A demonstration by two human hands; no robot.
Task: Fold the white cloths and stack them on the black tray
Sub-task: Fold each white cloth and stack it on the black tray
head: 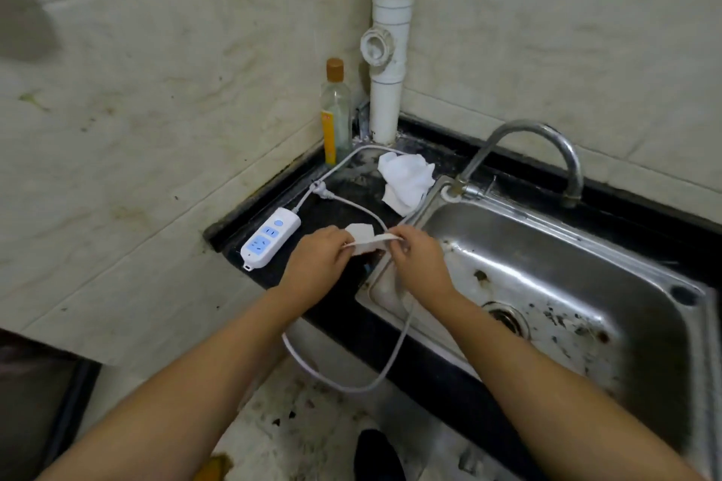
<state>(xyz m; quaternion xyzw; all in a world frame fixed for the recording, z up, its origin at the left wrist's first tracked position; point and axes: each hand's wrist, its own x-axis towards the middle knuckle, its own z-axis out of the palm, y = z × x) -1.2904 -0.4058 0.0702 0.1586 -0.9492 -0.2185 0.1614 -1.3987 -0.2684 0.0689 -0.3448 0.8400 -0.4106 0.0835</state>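
Note:
A small white cloth (367, 240) is stretched between both hands just above the black countertop (340, 203). My left hand (318, 260) pinches its left end and my right hand (416, 260) pinches its right end. Behind them, a crumpled heap of white cloths (406, 182) lies on the counter by the sink's back left corner. No black tray can be made out apart from the dark counter surface.
A white power strip (269, 238) lies on the counter's left, its grey cable (394, 355) looping off the front edge. A bottle (335, 113) and a white pipe (390, 51) stand in the corner. The steel sink (547, 277) and its tap (547, 156) are on the right.

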